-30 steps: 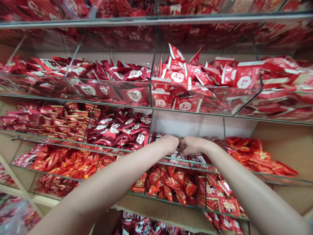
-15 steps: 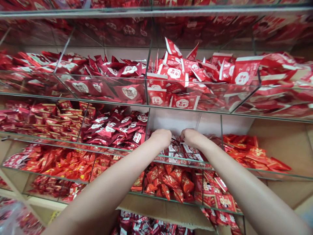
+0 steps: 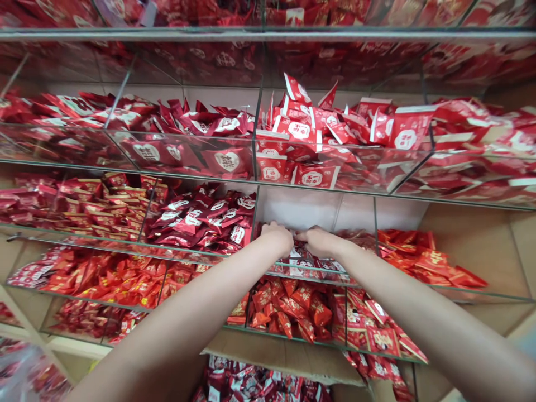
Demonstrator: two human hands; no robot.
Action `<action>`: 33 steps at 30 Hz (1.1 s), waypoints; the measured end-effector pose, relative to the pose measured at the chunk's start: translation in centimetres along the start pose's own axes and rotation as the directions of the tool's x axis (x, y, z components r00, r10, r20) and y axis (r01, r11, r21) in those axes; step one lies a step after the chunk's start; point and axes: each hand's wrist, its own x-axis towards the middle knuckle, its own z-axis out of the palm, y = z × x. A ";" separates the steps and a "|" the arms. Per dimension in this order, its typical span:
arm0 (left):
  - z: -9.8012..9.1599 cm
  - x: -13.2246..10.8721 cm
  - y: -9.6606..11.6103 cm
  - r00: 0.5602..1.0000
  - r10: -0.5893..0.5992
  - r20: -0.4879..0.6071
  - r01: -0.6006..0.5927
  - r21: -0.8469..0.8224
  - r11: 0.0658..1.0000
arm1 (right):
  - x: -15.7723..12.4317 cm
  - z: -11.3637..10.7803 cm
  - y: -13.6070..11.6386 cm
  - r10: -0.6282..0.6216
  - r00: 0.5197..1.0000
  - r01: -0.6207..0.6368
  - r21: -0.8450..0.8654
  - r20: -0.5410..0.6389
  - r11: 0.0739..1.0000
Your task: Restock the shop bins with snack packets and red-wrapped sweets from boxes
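Note:
My left hand and my right hand reach side by side into a middle shelf compartment, over small dark red and white candy packets. The left hand lies on the packets with its fingers forward and loosely bent; their tips are partly hidden. My right hand stretches its fingers leftward across the packets, close to the left hand. I see nothing gripped in either hand. A low clear front panel runs before the compartment, under my wrists.
Glass dividers separate the compartments. Maroon packets lie to the left, orange-red packets to the right. Red packets fill the shelf above, and more lie below. An open cardboard box of packets stands underneath.
Both hands have loosened from a more curled shape. The right hand's fingers have stretched out and moved left, toward the left hand. The view has shifted slightly.

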 end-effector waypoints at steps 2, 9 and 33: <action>0.0 0.0 0.0 1.000 0.013 -0.004 -0.013 0.000 1.000 | 0.5 0.2 -0.1 -0.025 1.000 0.025 -0.004 -0.019 1.000; 0.1 -0.3 -0.2 1.000 0.019 -0.024 -0.020 -0.028 0.999 | 2.8 0.5 -0.3 -0.072 0.994 0.069 -0.040 -0.087 0.997; 1.2 0.0 0.1 0.998 -0.018 -0.061 0.009 -0.152 0.988 | 1.5 0.4 -0.9 0.031 0.971 -0.016 0.063 -0.236 0.998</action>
